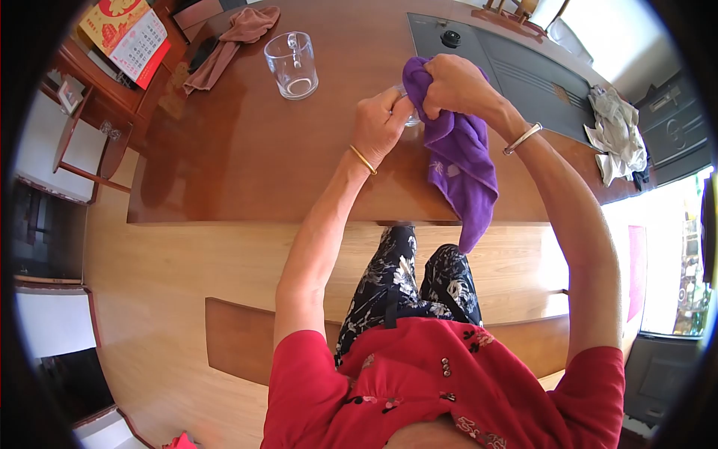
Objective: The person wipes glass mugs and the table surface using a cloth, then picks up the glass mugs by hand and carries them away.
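My left hand is closed on a clear glass mug, which shows only in part beside my fingers. A purple cloth covers most of the mug. My right hand grips the cloth at the mug's top, its fingers bent into the fabric. The lower end of the cloth hangs down past the table's front edge. To the left, a second clear glass mug stands upright on the brown table, apart from both hands.
A brownish-pink cloth lies at the table's back left, near a calendar. A dark grey panel with a black knob is set at the back right. Crumpled pale cloth lies at the right end. A wooden bench is below me.
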### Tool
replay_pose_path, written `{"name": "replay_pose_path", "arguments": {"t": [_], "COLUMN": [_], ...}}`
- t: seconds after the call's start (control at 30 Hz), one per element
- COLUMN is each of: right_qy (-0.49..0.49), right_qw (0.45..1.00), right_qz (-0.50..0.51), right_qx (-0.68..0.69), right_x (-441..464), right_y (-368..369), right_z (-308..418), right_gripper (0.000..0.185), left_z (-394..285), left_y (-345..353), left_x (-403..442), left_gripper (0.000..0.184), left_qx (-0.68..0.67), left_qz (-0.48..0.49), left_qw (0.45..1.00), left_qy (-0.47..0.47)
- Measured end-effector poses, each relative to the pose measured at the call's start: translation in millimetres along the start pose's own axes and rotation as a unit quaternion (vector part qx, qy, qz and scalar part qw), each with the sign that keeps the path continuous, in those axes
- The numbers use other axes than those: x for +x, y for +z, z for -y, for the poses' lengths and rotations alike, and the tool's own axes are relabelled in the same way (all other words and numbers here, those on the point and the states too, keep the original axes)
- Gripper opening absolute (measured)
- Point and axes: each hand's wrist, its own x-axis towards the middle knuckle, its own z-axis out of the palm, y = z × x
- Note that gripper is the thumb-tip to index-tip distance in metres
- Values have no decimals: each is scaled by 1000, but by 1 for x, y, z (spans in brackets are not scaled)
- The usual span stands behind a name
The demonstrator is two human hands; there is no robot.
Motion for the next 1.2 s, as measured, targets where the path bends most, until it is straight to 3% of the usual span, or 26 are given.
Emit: {"name": "replay_pose_path", "arguments": {"t": [0.23,0.3,0.33,0.4,0.57,0.63,0.8,0.87,0.9,0.97,1.0,1.13,1.2], "right_qy": [37,58,58,89,97,190,126,10,11,44,7,34,38], "right_qw": [991,930,930,717,661,590,583,656,653,863,887,821,772], "right_qz": [-46,-44,-45,-69,-13,-77,-106,-99,-100,-167,-208,-219,-168], "right_qx": [120,360,359,688,744,781,796,748,751,475,413,526,613], "right_x": [-11,-16,-19,-29,-61,-72,-76,-66,-61,-51,-35,-14,-12], "right_y": [11,13,10,2,35,51,60,61,61,63,84,112,122], "right_z": [-14,-21,-24,-31,-60,-63,-59,-39,-27,-8,-19,-26,-30], "right_gripper": [31,27,27,29,34,32,47,65,65,77,88,95,102], "left_z": [3,4,5,7,18,20,23,23,22,17,15,12,11], "left_y": [0,1,1,0,-6,-5,-9,-8,-8,-10,-11,-7,-7], "left_x": [2,2,2,1,4,4,8,8,8,8,7,7,9], "left_gripper": [31,33,33,34,38,41,42,42,42,42,41,40,40], "left_qx": [-20,-8,-9,-6,-44,-51,-129,-139,-151,-136,-125,-216,-238], "left_qz": [17,16,16,2,-22,-16,-46,-47,-51,-55,-62,-48,-50], "left_qw": [998,999,999,999,995,994,975,973,971,973,974,951,945], "left_qy": [-54,-35,-34,-31,-86,-95,-175,-177,-176,-180,-181,-217,-219]}}
